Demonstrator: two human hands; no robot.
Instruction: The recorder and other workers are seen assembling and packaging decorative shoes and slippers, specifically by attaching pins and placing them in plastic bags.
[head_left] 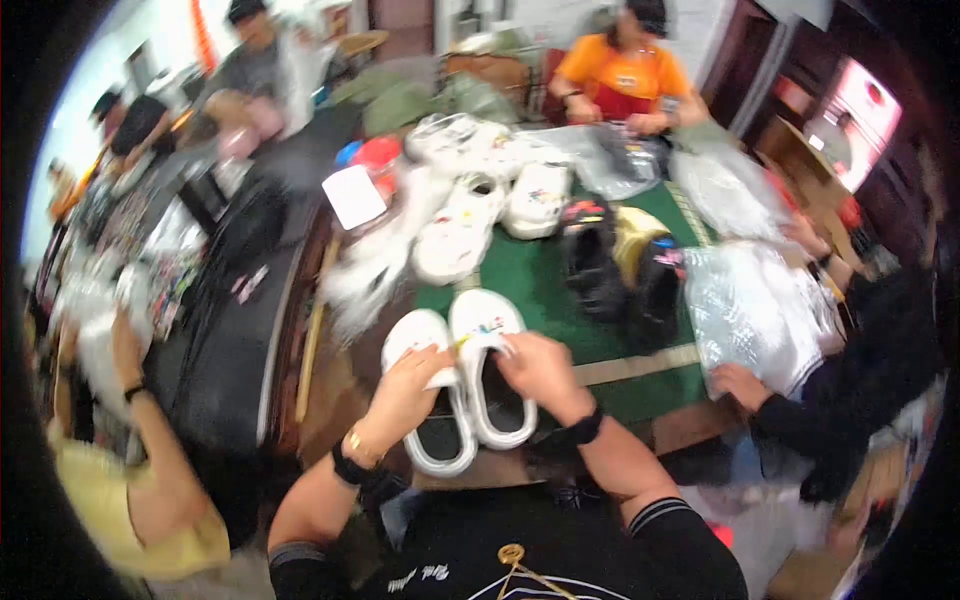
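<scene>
A pair of white clogs is in my two hands, side by side above the near edge of the table, toes pointing away from me. My left hand (408,388) is closed on the left clog (416,332), its fingers over the upper. The right clog (486,318), with small coloured charms on its top, is gripped by my right hand (540,372) at its side opening. Just beyond stand more white clogs (452,245) with charms. Black clogs (590,260) and a yellowish item (632,240) lie to the right of those.
The table has a green mat (530,270). A co-worker in orange (625,75) handles clear plastic at the far side. At right, another person's hand (738,385) holds a clear bag (745,310). A dark conveyor belt (240,330) runs along the left, with a person in yellow (150,500) beyond it.
</scene>
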